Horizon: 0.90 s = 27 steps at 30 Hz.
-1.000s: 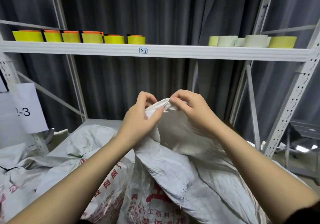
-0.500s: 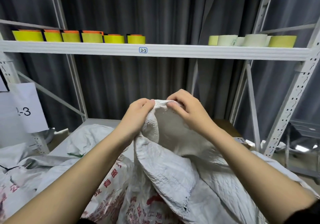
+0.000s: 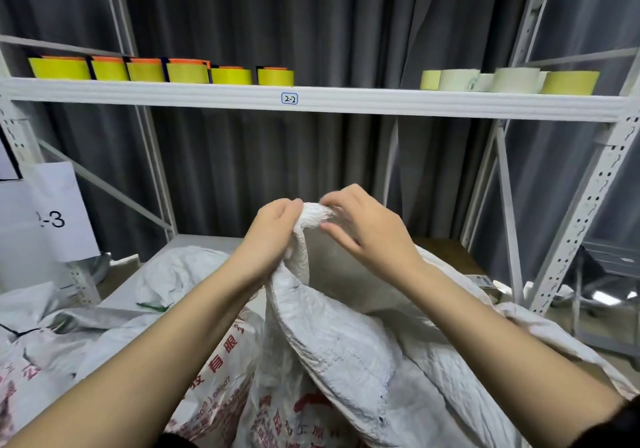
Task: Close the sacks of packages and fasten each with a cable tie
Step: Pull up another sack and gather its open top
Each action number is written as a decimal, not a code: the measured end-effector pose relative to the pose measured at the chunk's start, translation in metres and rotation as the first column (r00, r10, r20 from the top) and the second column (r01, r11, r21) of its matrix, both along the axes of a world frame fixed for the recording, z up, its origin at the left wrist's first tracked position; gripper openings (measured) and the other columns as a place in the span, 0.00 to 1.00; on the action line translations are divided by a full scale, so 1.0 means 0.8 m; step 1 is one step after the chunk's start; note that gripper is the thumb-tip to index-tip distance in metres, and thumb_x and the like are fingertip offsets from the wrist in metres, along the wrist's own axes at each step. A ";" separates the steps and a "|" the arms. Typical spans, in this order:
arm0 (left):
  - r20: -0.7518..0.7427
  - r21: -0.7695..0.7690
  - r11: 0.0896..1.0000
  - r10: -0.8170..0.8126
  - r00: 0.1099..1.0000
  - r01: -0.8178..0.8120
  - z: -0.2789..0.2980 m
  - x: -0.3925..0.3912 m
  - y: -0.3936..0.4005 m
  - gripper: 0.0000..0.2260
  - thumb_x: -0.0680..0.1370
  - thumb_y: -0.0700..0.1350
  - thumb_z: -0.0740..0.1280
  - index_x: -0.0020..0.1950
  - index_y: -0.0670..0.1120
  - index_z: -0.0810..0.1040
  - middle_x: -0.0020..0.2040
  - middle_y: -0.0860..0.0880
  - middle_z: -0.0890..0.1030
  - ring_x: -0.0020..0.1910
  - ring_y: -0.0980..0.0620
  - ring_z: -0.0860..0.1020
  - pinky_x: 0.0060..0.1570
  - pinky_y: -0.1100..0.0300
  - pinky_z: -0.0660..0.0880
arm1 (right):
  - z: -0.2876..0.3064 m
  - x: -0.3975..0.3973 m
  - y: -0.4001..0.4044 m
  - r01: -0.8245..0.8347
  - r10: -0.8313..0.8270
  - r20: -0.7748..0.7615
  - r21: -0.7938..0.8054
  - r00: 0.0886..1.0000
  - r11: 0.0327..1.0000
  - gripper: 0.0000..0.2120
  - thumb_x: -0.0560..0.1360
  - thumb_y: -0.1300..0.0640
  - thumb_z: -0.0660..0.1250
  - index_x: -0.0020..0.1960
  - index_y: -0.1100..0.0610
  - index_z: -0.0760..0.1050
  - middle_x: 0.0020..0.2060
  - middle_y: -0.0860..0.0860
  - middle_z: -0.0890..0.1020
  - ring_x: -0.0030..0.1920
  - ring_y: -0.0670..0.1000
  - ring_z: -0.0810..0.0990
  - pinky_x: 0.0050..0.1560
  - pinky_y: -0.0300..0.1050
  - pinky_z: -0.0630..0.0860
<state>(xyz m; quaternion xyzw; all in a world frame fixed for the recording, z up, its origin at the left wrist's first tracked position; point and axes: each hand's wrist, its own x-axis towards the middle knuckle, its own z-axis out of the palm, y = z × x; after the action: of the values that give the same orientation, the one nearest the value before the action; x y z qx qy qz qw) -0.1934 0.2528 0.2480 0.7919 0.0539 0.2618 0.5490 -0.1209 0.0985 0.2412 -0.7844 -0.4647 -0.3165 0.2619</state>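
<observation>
So the white woven sack is sat centre-bottom of the frame, its mouth bunched up mid-frame. The gathered neck is gripped by the left hand and pinched by the right hand, hands close together. Fabric looks thin, crinkly and probably slippery, so it's best grabbed just below the bunch. No cable tie can be seen.

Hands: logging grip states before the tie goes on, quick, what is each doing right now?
Left hand: grips the sack's gathered mouth.
Right hand: pinches the same gathered mouth.
</observation>
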 end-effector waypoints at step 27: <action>0.285 0.822 0.476 0.130 0.950 -0.312 -0.030 -0.001 0.024 0.20 0.76 0.60 0.57 0.63 0.51 0.68 0.51 0.49 0.75 0.46 0.49 0.76 0.39 0.52 0.75 | -0.005 0.038 -0.010 -0.214 0.318 -0.684 0.236 0.657 0.948 0.05 0.79 0.58 0.65 0.49 0.58 0.79 0.41 0.45 0.82 0.43 0.40 0.78 0.47 0.35 0.73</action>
<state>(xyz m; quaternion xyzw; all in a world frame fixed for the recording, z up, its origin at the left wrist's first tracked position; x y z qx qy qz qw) -0.1939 0.2723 0.2240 0.9173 -0.0315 0.3941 0.0480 -0.0902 0.0904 0.2371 -0.7488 -0.4141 0.0237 0.5170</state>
